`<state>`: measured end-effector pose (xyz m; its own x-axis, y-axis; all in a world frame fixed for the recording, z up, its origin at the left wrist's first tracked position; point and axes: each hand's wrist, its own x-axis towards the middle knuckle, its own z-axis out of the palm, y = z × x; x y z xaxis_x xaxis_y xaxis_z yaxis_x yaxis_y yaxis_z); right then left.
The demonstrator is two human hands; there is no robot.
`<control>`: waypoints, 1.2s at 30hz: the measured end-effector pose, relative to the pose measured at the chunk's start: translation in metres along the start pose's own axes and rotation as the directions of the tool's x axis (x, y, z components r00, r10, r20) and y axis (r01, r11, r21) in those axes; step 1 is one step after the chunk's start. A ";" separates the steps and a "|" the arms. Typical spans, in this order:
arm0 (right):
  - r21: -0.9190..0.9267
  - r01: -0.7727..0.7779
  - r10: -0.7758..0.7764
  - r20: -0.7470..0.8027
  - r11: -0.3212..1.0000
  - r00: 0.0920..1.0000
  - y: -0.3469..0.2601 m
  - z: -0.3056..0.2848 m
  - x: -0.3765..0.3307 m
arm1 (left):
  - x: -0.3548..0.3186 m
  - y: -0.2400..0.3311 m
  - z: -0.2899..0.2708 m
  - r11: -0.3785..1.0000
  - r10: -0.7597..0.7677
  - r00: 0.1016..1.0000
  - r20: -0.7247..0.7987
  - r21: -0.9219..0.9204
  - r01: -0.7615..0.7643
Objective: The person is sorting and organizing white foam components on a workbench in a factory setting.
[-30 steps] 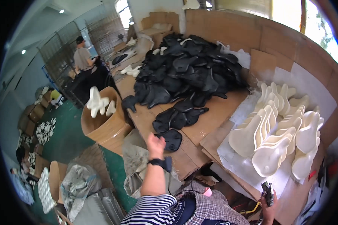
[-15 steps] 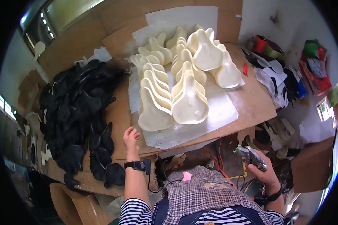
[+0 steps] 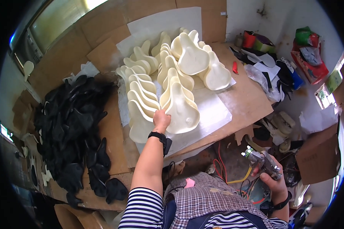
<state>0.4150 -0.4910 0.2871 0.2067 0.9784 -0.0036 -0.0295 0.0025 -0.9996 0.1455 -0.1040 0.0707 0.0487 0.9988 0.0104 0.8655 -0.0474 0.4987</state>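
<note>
Rows of cream foam bicycle saddle pads (image 3: 184, 114) stand close together on a white sheet on the table. My left hand (image 3: 161, 120) is at the front of the rows, fingers curled at the right edge of the front-left saddle pad (image 3: 140, 128). Its fingertips are partly hidden between that pad and the one beside it. My right hand (image 3: 275, 183) is closed round a metal spray gun (image 3: 264, 163) with a green ring, held off the table at the right. A yellow hose (image 3: 242, 178) runs to the gun.
A heap of black saddle covers (image 3: 70, 129) covers the table's left side. A red tool (image 3: 235, 68) lies near the right table edge (image 3: 269, 108). Beyond are bags, papers and a red box (image 3: 313, 68). Red hoses (image 3: 219, 164) hang below the table front.
My left hand has reached forward and right, from the table's front edge to the front saddle pads. My right hand still holds the spray gun, now slightly lower. The view has shifted.
</note>
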 end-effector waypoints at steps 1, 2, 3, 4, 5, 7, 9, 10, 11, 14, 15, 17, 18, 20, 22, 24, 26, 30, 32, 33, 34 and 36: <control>0.000 0.002 -0.002 -0.012 1.000 1.000 0.000 -0.003 0.001 | 0.001 0.006 -0.005 0.999 0.032 0.999 0.025 -0.033 -0.031; -0.023 -0.071 0.071 0.017 0.997 0.997 0.003 -0.004 0.002 | 0.002 0.011 -0.015 0.998 0.049 0.998 0.035 -0.032 -0.048; -0.044 -0.144 0.146 0.046 0.989 0.988 0.006 -0.006 0.004 | 0.003 0.012 -0.030 0.988 0.084 0.996 -0.006 -0.130 -0.085; -0.035 -0.146 0.147 0.035 0.989 0.988 0.011 -0.008 0.007 | 0.003 0.008 -0.046 0.968 0.111 0.993 -0.051 -0.221 -0.120; -0.100 -0.115 0.120 0.041 0.988 0.992 0.018 -0.009 0.011 | 0.007 -0.006 -0.063 0.963 0.092 0.984 -0.151 -0.238 -0.126; -0.066 -0.089 0.089 0.007 0.994 0.996 0.008 0.002 0.024 | 0.009 -0.045 -0.102 0.909 0.018 0.933 -0.359 -0.383 -0.166; 0.047 0.015 -0.011 -0.078 0.999 0.997 -0.004 0.011 0.030 | 0.006 -0.097 -0.147 0.753 -0.082 0.897 -0.433 -0.617 -0.229; 0.070 0.078 -0.069 -0.121 0.995 0.990 -0.007 0.014 0.033 | 0.004 -0.116 -0.163 0.651 -0.102 0.911 -0.400 -0.720 -0.243; 0.077 0.124 -0.111 -0.157 0.989 0.981 -0.007 0.014 0.035 | 0.000 -0.110 -0.167 0.651 -0.095 0.913 -0.397 -0.718 -0.245; 0.003 -0.011 0.011 -0.068 1.000 0.998 -0.004 0.009 0.036 | -0.010 -0.110 -0.175 0.618 -0.281 0.873 -0.398 -0.771 -0.152; -0.010 -0.055 0.055 -0.009 0.998 0.998 0.006 0.007 0.037 | -0.002 -0.118 -0.163 0.635 -0.232 0.896 -0.379 -0.757 -0.156; -0.165 -0.073 0.083 0.054 0.984 0.995 0.022 -0.001 0.037 | -0.011 -0.081 -0.156 0.598 -0.195 0.929 -0.315 -0.789 -0.142; -0.231 -0.055 0.070 0.058 0.971 0.996 0.024 -0.004 0.038 | 0.009 -0.098 -0.126 0.575 -0.161 0.940 -0.301 -0.802 -0.159; -0.115 -0.069 0.062 -0.061 0.991 0.996 0.001 0.000 0.047 | 0.015 -0.070 -0.096 0.629 -0.074 0.975 -0.212 -0.769 -0.119; -0.118 0.072 -0.086 -0.117 0.990 0.989 -0.015 -0.006 0.057 | 0.016 -0.035 -0.066 0.557 0.020 0.998 -0.054 -0.828 -0.055; -0.258 0.070 -0.104 -0.119 0.963 0.987 -0.027 -0.022 0.072 | 0.022 -0.005 -0.028 0.525 0.056 0.995 0.076 -0.850 0.035; -0.254 0.047 -0.082 -0.129 0.966 0.988 -0.039 -0.029 0.090 | 0.037 -0.003 0.005 0.534 0.074 0.992 0.097 -0.844 0.042; -0.068 0.212 -0.221 -0.186 0.975 0.957 -0.055 -0.046 0.122 | 0.054 -0.016 0.055 0.718 0.084 0.996 0.003 -0.694 -0.059; -0.022 0.317 -0.313 -0.236 0.948 0.920 -0.052 -0.055 0.135 | 0.064 -0.009 0.051 0.720 0.045 0.999 -0.022 -0.692 -0.048; -0.028 0.288 -0.287 -0.211 0.957 0.934 -0.050 -0.063 0.141 | 0.068 -0.011 0.044 0.773 0.073 0.992 0.106 -0.634 0.010; -0.028 0.285 -0.284 -0.215 0.958 0.934 -0.047 -0.071 0.145 | 0.070 -0.003 0.036 0.819 0.098 0.966 0.240 -0.571 0.059; -0.113 0.113 -0.127 -0.125 0.987 0.984 -0.036 -0.092 0.158 | 0.074 0.012 0.023 0.843 0.078 0.939 0.335 -0.524 0.117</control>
<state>0.5388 -0.3559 0.3194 0.3291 0.9367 0.1196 0.1051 0.0895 -0.9904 0.1708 -0.0313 0.0573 0.2799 0.9291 -0.2417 0.4741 0.0851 0.8763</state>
